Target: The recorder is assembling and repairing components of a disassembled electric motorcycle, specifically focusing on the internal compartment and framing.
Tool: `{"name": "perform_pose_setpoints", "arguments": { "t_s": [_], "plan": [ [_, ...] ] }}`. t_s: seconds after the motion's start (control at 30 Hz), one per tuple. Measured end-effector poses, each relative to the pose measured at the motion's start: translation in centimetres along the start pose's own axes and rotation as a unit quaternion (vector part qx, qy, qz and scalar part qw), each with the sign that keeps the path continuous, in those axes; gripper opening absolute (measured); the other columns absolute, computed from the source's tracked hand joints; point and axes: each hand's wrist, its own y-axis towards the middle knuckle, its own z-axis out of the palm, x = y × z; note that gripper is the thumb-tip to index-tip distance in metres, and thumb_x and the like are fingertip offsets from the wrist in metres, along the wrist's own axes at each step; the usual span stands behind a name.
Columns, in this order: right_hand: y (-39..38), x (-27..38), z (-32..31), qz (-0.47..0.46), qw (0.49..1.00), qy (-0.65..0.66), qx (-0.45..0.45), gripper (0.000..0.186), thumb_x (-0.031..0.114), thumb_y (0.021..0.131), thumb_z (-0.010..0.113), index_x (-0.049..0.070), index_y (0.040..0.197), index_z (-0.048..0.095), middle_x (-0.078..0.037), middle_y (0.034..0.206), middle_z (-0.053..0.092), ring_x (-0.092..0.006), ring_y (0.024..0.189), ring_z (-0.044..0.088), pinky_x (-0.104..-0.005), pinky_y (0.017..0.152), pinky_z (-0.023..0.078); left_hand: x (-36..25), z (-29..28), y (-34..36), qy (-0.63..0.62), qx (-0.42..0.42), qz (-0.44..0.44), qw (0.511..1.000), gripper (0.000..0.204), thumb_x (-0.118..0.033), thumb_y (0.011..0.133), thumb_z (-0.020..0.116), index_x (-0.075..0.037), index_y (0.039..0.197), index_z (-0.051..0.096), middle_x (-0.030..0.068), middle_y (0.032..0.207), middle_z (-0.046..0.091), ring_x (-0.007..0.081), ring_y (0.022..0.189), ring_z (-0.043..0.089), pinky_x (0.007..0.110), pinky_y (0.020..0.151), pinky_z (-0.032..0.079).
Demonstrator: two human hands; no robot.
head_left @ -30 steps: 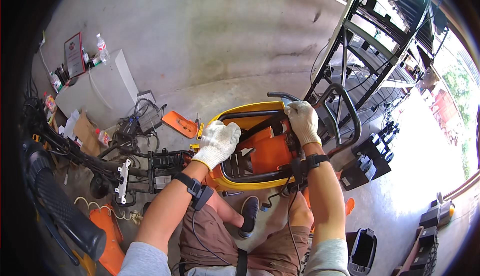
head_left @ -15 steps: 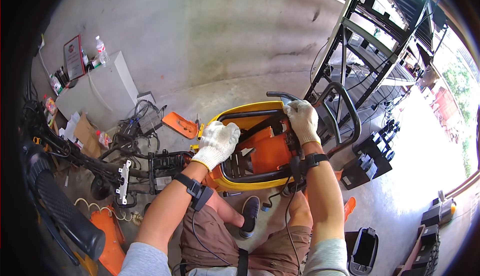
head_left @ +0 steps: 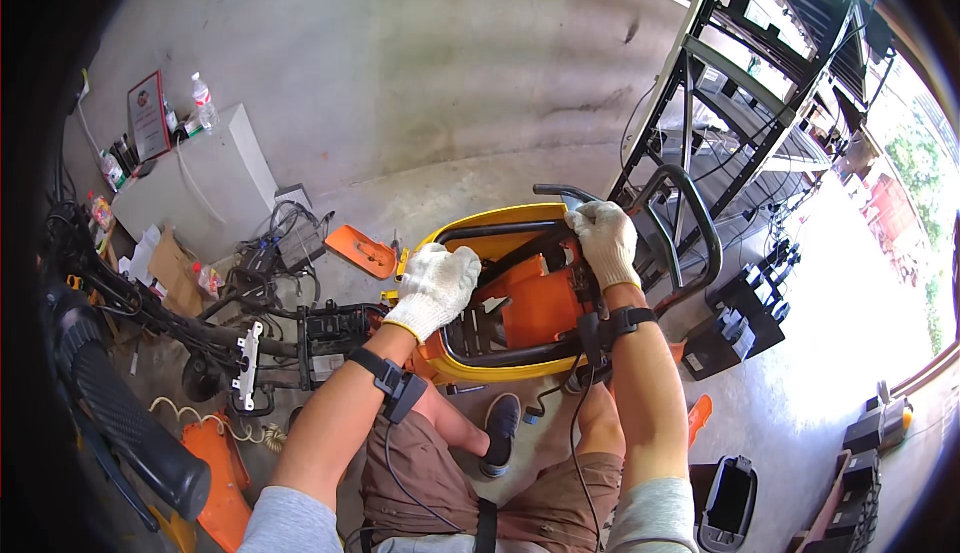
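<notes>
- My left hand [head_left: 437, 281], in a white knitted glove, was over the left end of the yellow shell [head_left: 510, 371], its fingers curled in; whether they grasped anything beneath I could not tell.
- My right hand [head_left: 605, 240], gloved alike, was at the shell's far right corner, fingers bent with their tips drawn together; I could not tell if anything was pinched there.
- The shell lay in front of me, above my knees in the view, its long axis running roughly left to right; it spanned the space between my hands, its near edge on my side of both.
- The orange panel [head_left: 545, 308] sat inside it, to the right of my left hand and on the near side of my right, which was the closer of the two.
- Counted: two gloves, one shell, one panel within.
- Around them: one loose orange cover [head_left: 360, 251] on the floor beyond my left hand, one black looped rail [head_left: 708, 228] to the right, one black handlebar grip [head_left: 135, 413] at far left, one open black bin [head_left: 703, 536] at lower right.
</notes>
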Motion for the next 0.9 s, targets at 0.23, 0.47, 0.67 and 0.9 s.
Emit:
{"name": "perform_pose_setpoints", "arguments": {
  "t_s": [0.23, 0.47, 0.67, 0.9],
  "plan": [
    [-0.5, -0.9, 0.3, -0.103, 0.994, -0.007, -0.044, 0.028, 0.032, 0.093, 0.077, 0.008, 0.107, 0.083, -0.017, 0.103, 0.078, -0.0377, 0.098, 0.076, -0.0460, 0.089, 0.060, 0.1, -0.1, 0.1, 0.000, 0.002, 0.016, 1.000, 0.022, -0.033, 0.100, 0.063, -0.015, 0.106, 0.074, 0.0169, 0.099, 0.073, 0.0409, 0.103, 0.068, 0.053, 0.089, 0.056],
    [-0.2, -0.7, 0.3, -0.038, 0.999, -0.009, -0.027, 0.027, 0.032, 0.093, 0.077, 0.008, 0.101, 0.084, -0.017, 0.103, 0.078, -0.0377, 0.097, 0.076, -0.0464, 0.089, 0.059, 0.3, 0.3, 0.0, 0.004, -0.008, 0.010, 1.000, 0.022, -0.033, 0.100, 0.063, -0.015, 0.105, 0.073, 0.0160, 0.094, 0.072, 0.0407, 0.102, 0.068, 0.053, 0.088, 0.056],
    [-0.6, -0.8, 0.7, -0.077, 0.995, -0.015, -0.053, 0.028, 0.034, 0.094, 0.076, 0.009, 0.103, 0.082, -0.016, 0.102, 0.078, -0.0377, 0.095, 0.076, -0.0478, 0.086, 0.060, 0.2, 0.2, 0.1, 0.002, 0.004, 0.014, 1.000, 0.021, -0.031, 0.100, 0.063, -0.014, 0.105, 0.073, 0.0167, 0.099, 0.073, 0.0406, 0.101, 0.067, 0.053, 0.089, 0.055],
    [-0.3, -1.5, 0.4, -0.109, 0.993, -0.012, -0.035, 0.026, 0.030, 0.097, 0.070, 0.009, 0.105, 0.082, -0.017, 0.102, 0.078, -0.0391, 0.097, 0.075, -0.0485, 0.089, 0.059, 0.0, -0.4, 0.1, -0.005, 0.036, 0.004, 0.999, 0.032, -0.039, 0.106, 0.056, -0.013, 0.113, 0.074, 0.0221, 0.108, 0.074, 0.0435, 0.110, 0.069, 0.056, 0.095, 0.054]
  ]
}}
